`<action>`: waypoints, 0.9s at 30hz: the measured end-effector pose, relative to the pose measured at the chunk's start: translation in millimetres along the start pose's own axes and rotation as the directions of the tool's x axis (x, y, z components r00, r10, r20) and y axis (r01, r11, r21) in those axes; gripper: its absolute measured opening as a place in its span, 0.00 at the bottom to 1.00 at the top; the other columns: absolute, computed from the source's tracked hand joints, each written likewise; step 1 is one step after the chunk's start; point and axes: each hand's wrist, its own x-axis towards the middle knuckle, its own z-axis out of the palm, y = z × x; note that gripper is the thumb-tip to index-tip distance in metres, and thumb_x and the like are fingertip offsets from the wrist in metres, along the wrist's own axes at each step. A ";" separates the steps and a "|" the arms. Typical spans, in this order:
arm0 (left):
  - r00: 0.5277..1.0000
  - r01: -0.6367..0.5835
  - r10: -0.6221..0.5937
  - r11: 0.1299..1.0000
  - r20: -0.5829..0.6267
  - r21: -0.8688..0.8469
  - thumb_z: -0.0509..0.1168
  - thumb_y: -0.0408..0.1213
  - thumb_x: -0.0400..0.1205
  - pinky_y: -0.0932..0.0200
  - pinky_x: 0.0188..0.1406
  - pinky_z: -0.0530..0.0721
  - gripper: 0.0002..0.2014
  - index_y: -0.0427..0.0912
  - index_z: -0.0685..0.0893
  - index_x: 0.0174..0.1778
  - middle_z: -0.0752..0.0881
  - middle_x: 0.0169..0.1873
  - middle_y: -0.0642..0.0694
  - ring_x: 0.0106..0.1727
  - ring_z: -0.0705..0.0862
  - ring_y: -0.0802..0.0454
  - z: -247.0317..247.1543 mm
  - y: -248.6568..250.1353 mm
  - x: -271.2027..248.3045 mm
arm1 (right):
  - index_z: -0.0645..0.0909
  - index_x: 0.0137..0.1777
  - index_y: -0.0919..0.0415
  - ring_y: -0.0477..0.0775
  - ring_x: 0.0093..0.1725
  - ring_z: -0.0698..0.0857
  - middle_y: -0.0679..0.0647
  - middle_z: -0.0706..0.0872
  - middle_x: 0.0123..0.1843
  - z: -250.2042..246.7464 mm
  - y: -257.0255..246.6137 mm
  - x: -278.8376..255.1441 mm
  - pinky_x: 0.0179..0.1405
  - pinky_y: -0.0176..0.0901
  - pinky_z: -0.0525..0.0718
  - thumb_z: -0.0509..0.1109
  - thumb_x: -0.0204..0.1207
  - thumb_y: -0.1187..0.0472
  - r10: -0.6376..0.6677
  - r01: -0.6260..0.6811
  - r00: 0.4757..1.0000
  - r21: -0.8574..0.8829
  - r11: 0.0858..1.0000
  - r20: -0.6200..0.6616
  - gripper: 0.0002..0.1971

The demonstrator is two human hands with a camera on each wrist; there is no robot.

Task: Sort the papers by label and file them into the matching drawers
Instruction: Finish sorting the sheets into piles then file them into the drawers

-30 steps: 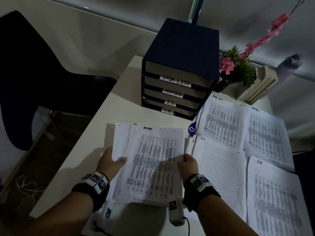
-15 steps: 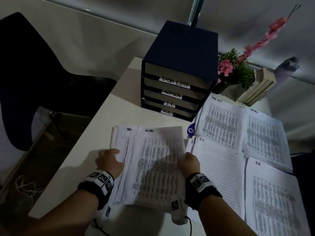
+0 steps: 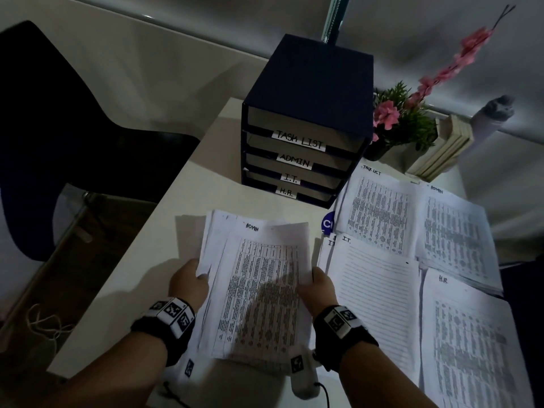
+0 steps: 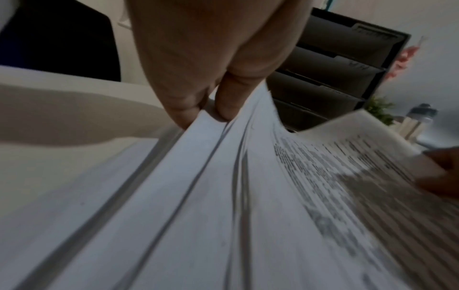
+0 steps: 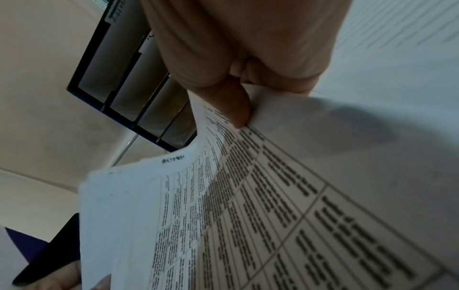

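So the stack of papers [image 3: 259,290] topped by an ADMIN sheet was gripped at its left edge by the left hand [image 3: 188,285] and pinched on the right by the right hand [image 3: 319,290], held just above the white surface [image 3: 132,290] in front of the labelled drawers [image 3: 297,160].

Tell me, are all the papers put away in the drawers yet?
Not yet. Sorting looks partly done: four white labelled piles lie on the white table, marked TASK LIST, ADMIN, I.T. and H.R. In hand: the left hand and right hand grip an unsorted white paper stack with an ADMIN sheet on top. Left: finishing that stack, then filing everything in the dark blue four-drawer unit.
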 end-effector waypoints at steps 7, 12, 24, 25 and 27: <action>0.998 0.045 -0.037 0.976 0.044 -0.213 0.62 0.29 0.81 0.45 0.60 0.83 0.07 0.38 0.85 0.50 0.87 0.48 0.41 0.51 0.84 0.43 -8.2 -4.5 3.8 | 0.78 0.54 0.52 0.71 0.51 0.87 0.65 0.88 0.51 -5.6 -1.8 -7.2 0.51 0.73 0.87 0.68 0.62 0.75 -0.048 -0.014 0.992 0.480 0.877 0.115 0.23; 0.989 0.133 -0.114 0.961 0.093 -0.242 0.57 0.19 0.82 0.52 0.49 0.78 0.09 0.30 0.82 0.45 0.78 0.44 0.37 0.48 0.77 0.45 -10.4 5.0 0.1 | 0.83 0.55 0.61 0.74 0.51 0.89 0.67 0.91 0.49 -11.6 -6.2 -13.9 0.50 0.71 0.87 0.74 0.64 0.82 -0.106 -0.051 0.966 0.575 0.816 0.236 0.22; 0.986 0.006 0.058 0.925 0.157 -0.380 0.61 0.43 0.85 0.54 0.58 0.75 0.14 0.47 0.76 0.65 0.81 0.60 0.48 0.56 0.79 0.50 -8.6 26.5 -15.3 | 0.64 0.28 0.52 0.56 0.33 0.75 0.58 0.69 0.31 -1.9 -17.0 -7.9 0.34 0.50 0.84 0.71 0.71 0.69 -0.042 0.066 0.997 0.502 0.863 -0.059 0.20; 0.988 -0.045 0.090 0.944 0.125 -0.326 0.61 0.36 0.84 0.56 0.53 0.77 0.13 0.46 0.74 0.65 0.82 0.59 0.45 0.53 0.80 0.49 -8.8 30.4 -15.0 | 0.64 0.29 0.53 0.53 0.31 0.72 0.57 0.68 0.30 -5.3 -24.0 -10.0 0.32 0.46 0.81 0.70 0.73 0.71 -0.068 0.102 0.994 0.499 0.860 -0.086 0.20; 0.988 -0.131 0.150 0.946 0.044 -0.296 0.58 0.31 0.84 0.58 0.41 0.78 0.11 0.46 0.71 0.62 0.82 0.55 0.43 0.45 0.80 0.51 -12.7 45.3 -16.4 | 0.64 0.33 0.56 0.52 0.32 0.71 0.57 0.69 0.31 -12.4 -38.6 -13.3 0.35 0.47 0.80 0.68 0.75 0.71 -0.153 0.206 0.978 0.510 0.835 -0.144 0.17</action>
